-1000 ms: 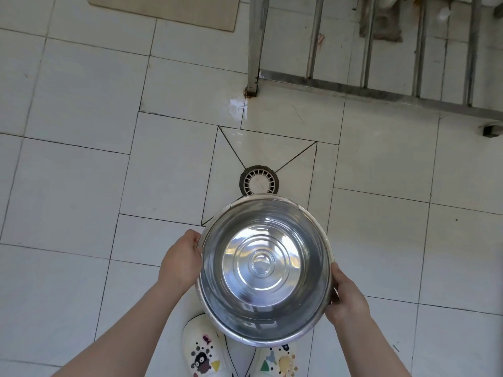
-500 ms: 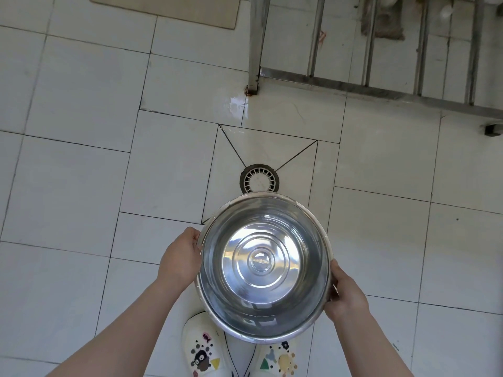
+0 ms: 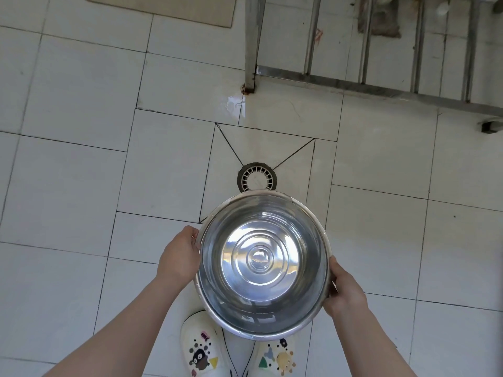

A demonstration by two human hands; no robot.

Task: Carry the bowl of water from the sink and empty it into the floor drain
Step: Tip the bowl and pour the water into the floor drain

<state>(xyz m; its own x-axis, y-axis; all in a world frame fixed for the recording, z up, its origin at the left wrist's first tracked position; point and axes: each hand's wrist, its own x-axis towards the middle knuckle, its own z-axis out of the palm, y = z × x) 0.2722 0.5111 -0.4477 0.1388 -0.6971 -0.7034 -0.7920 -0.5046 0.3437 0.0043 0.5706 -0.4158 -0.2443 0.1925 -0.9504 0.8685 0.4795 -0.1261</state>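
A: What takes up most of the view?

B: The floor (image 3: 68, 172), pale square tiles with dark seams. Across the top right runs a metal frame (image 3: 381, 88) of upright bars on a low rail; its corner leg (image 3: 251, 50) stands on the tiles with rust at the foot. Just below that foot is a small wet patch (image 3: 232, 104).

A: Anything else lying about?

B: A beige mat (image 3: 163, 8) at the top left edge, well away from everything else. At the bottom, two white shoes (image 3: 202, 349) with cartoon charms, toes pointing up the view.

A: And the bowl?

B: A round steel bowl (image 3: 262, 265), held level above the shoes. Clear water sits in it; the ringed bottom shines through. Its far rim covers the near edge of the drain (image 3: 257, 176), a round white grate in a dark ring where four diagonal seams meet. Nothing lies between bowl and drain.

A: How are the hands placed?

B: Both forearms come up from the bottom corners. The left hand (image 3: 178, 258) is pressed to the bowl's left side, fingers curled under the rim. The right hand (image 3: 344, 291) sits lower on the right side, thumb on top of the rim. Each grip is closed on the bowl.
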